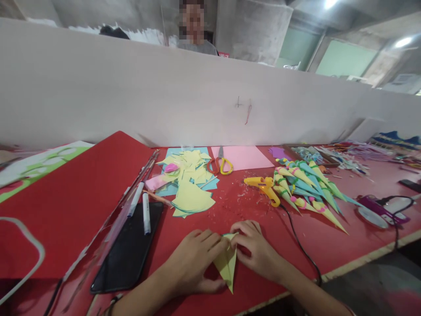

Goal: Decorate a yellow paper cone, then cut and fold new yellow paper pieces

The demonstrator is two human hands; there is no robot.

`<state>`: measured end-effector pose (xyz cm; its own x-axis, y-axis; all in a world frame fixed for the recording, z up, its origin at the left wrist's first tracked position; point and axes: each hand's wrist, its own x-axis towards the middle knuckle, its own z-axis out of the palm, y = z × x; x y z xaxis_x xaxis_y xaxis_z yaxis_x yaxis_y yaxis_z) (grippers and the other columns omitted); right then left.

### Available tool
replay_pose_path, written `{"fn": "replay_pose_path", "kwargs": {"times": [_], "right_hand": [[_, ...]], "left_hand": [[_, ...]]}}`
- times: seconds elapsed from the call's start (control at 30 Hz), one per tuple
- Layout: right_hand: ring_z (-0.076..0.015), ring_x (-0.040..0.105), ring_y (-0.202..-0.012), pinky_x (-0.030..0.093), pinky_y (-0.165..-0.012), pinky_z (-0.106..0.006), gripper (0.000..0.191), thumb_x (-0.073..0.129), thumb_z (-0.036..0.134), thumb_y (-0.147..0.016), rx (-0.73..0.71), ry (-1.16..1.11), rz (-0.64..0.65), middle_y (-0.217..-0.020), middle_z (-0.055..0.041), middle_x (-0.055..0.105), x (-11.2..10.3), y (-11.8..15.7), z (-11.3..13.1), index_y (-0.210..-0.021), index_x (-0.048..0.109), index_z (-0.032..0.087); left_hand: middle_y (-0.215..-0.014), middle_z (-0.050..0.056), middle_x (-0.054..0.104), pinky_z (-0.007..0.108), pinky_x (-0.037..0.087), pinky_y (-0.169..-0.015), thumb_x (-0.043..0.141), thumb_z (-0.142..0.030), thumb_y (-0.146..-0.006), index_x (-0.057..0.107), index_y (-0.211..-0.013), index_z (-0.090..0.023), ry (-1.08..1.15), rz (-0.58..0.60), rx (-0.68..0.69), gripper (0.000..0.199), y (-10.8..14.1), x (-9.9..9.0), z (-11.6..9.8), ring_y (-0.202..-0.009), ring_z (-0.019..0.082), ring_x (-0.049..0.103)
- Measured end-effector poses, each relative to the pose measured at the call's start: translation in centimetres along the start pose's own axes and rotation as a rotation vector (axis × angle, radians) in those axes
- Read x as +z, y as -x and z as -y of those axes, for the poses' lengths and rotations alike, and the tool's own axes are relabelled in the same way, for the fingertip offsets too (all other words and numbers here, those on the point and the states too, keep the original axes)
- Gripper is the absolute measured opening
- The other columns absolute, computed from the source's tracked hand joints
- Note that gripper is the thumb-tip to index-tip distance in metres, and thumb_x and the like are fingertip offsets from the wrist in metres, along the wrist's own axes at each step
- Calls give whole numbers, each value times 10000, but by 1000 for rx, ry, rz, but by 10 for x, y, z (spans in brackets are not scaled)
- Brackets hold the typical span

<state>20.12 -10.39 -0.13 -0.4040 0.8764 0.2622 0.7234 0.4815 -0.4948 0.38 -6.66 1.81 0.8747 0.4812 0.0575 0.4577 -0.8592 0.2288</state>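
Observation:
A pale yellow paper cone (228,265), its point toward me, lies on the red table close to my body. My left hand (197,259) rests on its left side, fingers curled over the wide end and thumb near the tip. On the other side, my right hand (253,250) pinches the cone's top right edge. Beyond my left hand lies a stack of yellow fan-shaped paper pieces (192,198). A yellow glue gun (263,186) lies past my right hand, its black cord running toward the table's front edge.
Finished-looking yellow and blue paper cones (304,180) are piled at the right. Scissors (221,162) lie by pink paper (246,158). A black phone-like slab (125,259) and markers (146,213) are at left. Behind a white partition (131,87), a person (197,41) is visible.

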Motion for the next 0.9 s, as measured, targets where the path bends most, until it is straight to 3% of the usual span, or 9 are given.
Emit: {"fn": "replay_pose_path", "kwargs": {"times": [0.1,0.2,0.3,0.33,0.43,0.53,0.63,0.77,0.9], "right_hand": [[-172,509,-943,369,-813,-316,206,496,54,-741,-27,45,-50,-990,-14,565,-15,8,-11,-795,583,233],[-200,525,-934,391,-813,-347,244,412,60,-773,-54,144,-353,-948,-44,575,-54,8,-34,-775,586,231],[-217,558,-844,425,-778,-356,118,466,194,-797,97,224,-581,-871,-59,589,-99,-1,-66,-848,571,213],[-227,565,-813,436,-757,-363,184,522,268,-772,176,257,-550,-890,-73,600,-109,-5,-77,-935,569,196],[-267,590,-849,454,-731,-367,393,623,392,-688,329,257,-246,-967,-114,628,-118,-17,-102,-998,572,156],[-241,621,-766,465,-666,-321,244,565,337,-740,394,188,-81,-863,-95,661,-101,-25,-113,-903,587,157],[-237,623,-768,459,-674,-322,194,447,291,-813,408,187,-116,-836,-96,659,-89,-31,-115,-889,569,160],[-251,564,-966,417,-811,-368,257,344,288,-863,328,196,-199,-1006,-113,611,-100,-38,-109,-1025,507,172],[-236,565,-791,430,-683,-352,267,348,363,-868,269,194,-326,-839,-76,590,-117,-44,-97,-977,511,183]], "left_hand": [[-1108,25,610,368,414,-781,598,-555,-664,514,-1112,-249,-6,31,9,549,2,-1,2,-951,249,568],[-1252,60,540,404,374,-890,536,-631,-684,473,-1211,-250,5,20,-30,653,4,-4,8,-1120,285,487],[-1331,83,475,472,328,-949,514,-637,-703,417,-1288,-272,-56,54,-82,696,4,-8,17,-1199,324,420],[-1344,83,463,488,317,-957,501,-645,-707,411,-1295,-286,-77,65,-81,695,3,-8,20,-1211,332,407],[-1385,79,415,489,282,-994,433,-671,-735,383,-1320,-295,-98,62,-38,697,2,-6,25,-1248,322,367],[-1400,76,398,438,270,-1020,385,-659,-770,353,-1343,-246,-89,49,-2,708,3,-4,27,-1253,287,371],[-1359,87,455,419,286,-1013,387,-649,-775,356,-1344,-200,-105,6,-48,725,5,-5,28,-1218,279,415],[-1339,99,477,438,315,-987,384,-623,-793,369,-1337,-179,-127,-7,-110,702,6,-4,34,-1200,294,430],[-1370,49,443,433,317,-992,429,-461,-849,344,-1341,-275,-112,-33,-48,533,8,-3,34,-1211,260,412]]}}
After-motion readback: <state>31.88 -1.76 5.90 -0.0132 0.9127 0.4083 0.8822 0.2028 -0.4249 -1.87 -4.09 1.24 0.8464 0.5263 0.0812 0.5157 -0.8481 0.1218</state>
